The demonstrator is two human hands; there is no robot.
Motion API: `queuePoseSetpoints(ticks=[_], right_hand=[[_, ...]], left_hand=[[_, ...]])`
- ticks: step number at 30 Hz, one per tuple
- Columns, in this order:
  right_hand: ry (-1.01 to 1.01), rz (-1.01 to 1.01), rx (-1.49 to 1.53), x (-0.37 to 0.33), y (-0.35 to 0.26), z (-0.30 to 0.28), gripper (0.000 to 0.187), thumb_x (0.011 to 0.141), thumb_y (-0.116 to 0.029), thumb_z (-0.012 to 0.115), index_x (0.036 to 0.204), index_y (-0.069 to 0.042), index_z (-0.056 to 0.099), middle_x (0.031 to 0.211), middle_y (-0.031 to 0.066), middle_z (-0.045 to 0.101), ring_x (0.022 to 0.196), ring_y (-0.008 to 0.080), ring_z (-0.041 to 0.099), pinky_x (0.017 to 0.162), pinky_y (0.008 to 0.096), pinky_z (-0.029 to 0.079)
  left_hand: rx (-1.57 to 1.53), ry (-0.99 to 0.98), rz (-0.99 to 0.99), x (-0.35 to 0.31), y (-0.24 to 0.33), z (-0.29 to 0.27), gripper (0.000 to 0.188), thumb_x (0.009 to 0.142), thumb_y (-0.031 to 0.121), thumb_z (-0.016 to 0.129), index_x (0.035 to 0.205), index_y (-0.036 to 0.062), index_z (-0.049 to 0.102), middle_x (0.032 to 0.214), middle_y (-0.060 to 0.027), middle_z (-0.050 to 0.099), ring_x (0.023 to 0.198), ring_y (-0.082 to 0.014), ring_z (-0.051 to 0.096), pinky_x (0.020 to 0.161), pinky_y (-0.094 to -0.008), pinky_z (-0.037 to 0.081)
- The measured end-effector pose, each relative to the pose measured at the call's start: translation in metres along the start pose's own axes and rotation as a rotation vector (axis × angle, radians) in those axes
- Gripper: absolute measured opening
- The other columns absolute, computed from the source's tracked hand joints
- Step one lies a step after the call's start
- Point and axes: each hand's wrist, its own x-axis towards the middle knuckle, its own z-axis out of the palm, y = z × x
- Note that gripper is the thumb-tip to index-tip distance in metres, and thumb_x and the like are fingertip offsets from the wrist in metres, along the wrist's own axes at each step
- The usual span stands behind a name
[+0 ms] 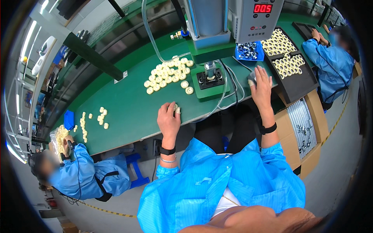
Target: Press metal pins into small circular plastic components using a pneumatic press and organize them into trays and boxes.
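My left hand (pixel 169 119) is at the front edge of the green bench, fingers curled together. A small cream piece (pixel 176 107) shows at its fingertips, partly hidden, with a pale cover on the thumb. My right hand (pixel 262 90) lies with fingers stretched out beside a grey block (pixel 251 77), its thumb against that block. Between the hands stands a bench press (pixel 210 52) with a black fixture (pixel 211 79) under its ram. Beyond my left hand, many round cream parts (pixel 165 73) are heaped on the bench; a few lie apart near the press.
A control box (pixel 256 23) with a red display hangs beside the press. At right are a blue bin (pixel 248 57) of metal parts, a black tray (pixel 298 82) of cream rings and a cardboard box (pixel 281 134). Cables and tubing (pixel 233 99) loop there. Co-workers (pixel 83 167) sit either side.
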Motion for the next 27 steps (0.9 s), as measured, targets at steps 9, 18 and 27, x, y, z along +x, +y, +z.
queuePoseSetpoints(ticks=[9, 18, 27], right_hand=[[-0.286, 0.241, 1.143, 0.047, -0.048, -0.02, 0.065, 0.079, -0.011, 0.073, 0.138, 0.001, 0.048, 0.125, 0.0152, 0.062, 0.1, 0.0183, 0.066, 0.085, 0.0311, 0.053], [-0.39, -0.023, 0.944, 0.098, -0.104, -0.005, 0.036, 0.074, -0.014, 0.075, 0.106, 0.001, 0.067, 0.087, 0.0098, 0.07, 0.075, 0.0168, 0.064, 0.072, 0.0345, 0.051], [-0.081, 0.121, 0.35, 0.099, 0.103, -0.068, 0.03, 0.077, -0.012, 0.071, 0.106, -0.003, 0.069, 0.097, 0.012, 0.071, 0.088, 0.0218, 0.068, 0.08, 0.0339, 0.053]], left_hand=[[-0.006, -0.015, 0.013, 0.003, 0.003, 0.0, 0.033, 0.074, 0.005, 0.072, 0.106, 0.007, 0.069, 0.104, -0.0108, 0.063, 0.094, -0.0305, 0.061, 0.078, -0.04, 0.051], [0.013, -0.006, 0.087, -0.002, -0.007, 0.007, 0.035, 0.073, 0.007, 0.072, 0.107, 0.0067, 0.068, 0.106, -0.0125, 0.062, 0.095, -0.033, 0.06, 0.08, -0.0419, 0.05], [0.002, -0.021, 0.059, -0.002, -0.004, 0.003, 0.033, 0.075, 0.007, 0.071, 0.107, 0.005, 0.068, 0.104, -0.0118, 0.063, 0.095, -0.0324, 0.061, 0.08, -0.0413, 0.05]])
